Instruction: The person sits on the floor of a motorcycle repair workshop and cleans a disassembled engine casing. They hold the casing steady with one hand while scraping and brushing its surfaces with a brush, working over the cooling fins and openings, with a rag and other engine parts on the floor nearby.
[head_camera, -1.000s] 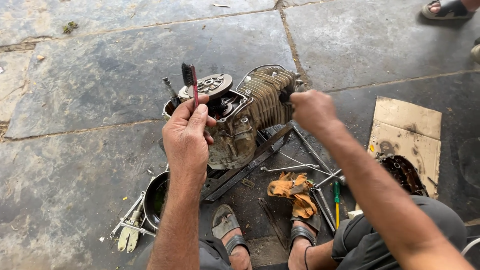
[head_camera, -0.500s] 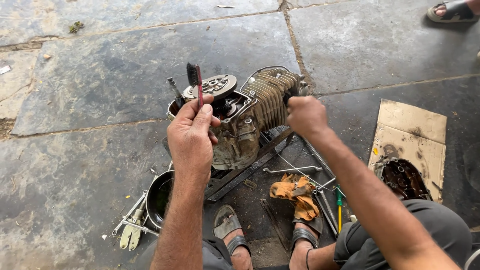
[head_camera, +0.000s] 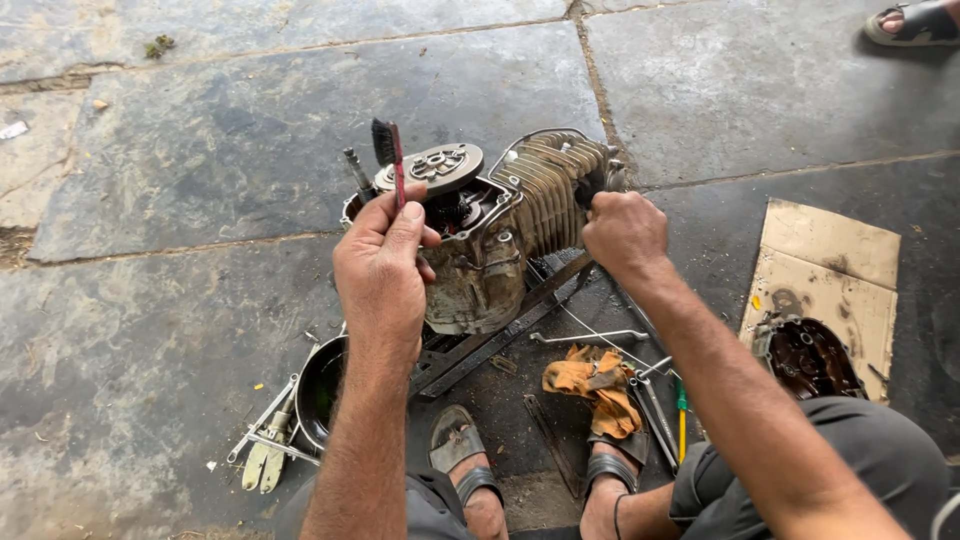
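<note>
Your left hand (head_camera: 380, 270) is gripping a red-handled brush (head_camera: 392, 160) upright beside the engine (head_camera: 500, 230), which is sitting on the stone floor (head_camera: 200, 150); your right hand (head_camera: 625, 232) is clasping its finned cylinder (head_camera: 555, 190).

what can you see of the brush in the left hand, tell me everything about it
The brush is a small one like a toothbrush, with a thin red handle and a dark tuft of bristles at the top, facing left. It stands nearly upright, pinched between the thumb and fingers of the left hand, which hide its lower end. Its head rises just left of the round metal disc on the engine; whether the bristles touch anything cannot be told. It looks grimy from use.
</note>
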